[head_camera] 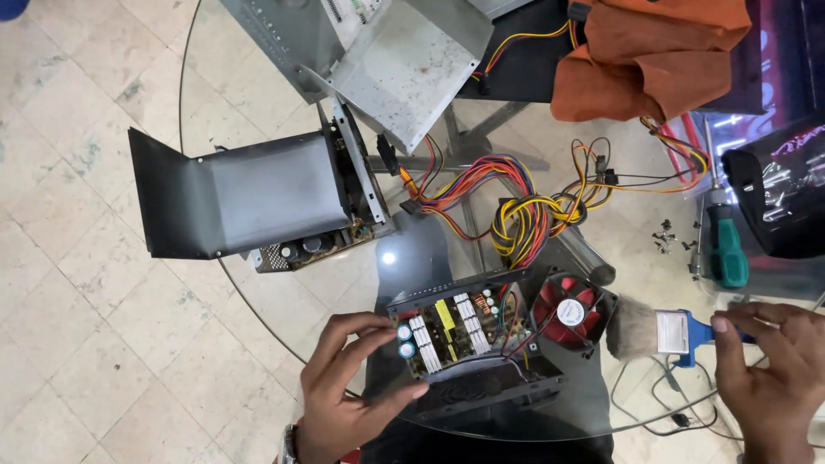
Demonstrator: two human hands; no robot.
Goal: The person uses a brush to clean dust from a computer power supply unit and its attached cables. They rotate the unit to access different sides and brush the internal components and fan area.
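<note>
My left hand grips the near left corner of an opened computer power supply that rests on a round glass table. Its circuit board with capacitors and heat sinks shows inside. A red fan in a black frame leans at the supply's right side, joined by thin wires. My right hand holds the blue handle of a paint brush. The brush's bristles point left and lie close to the fan.
A second opened power supply with a bent metal cover lies at the upper left. A bundle of coloured cables runs across the middle. A green-handled screwdriver, several loose screws, an orange cloth and a grey metal case lie farther back.
</note>
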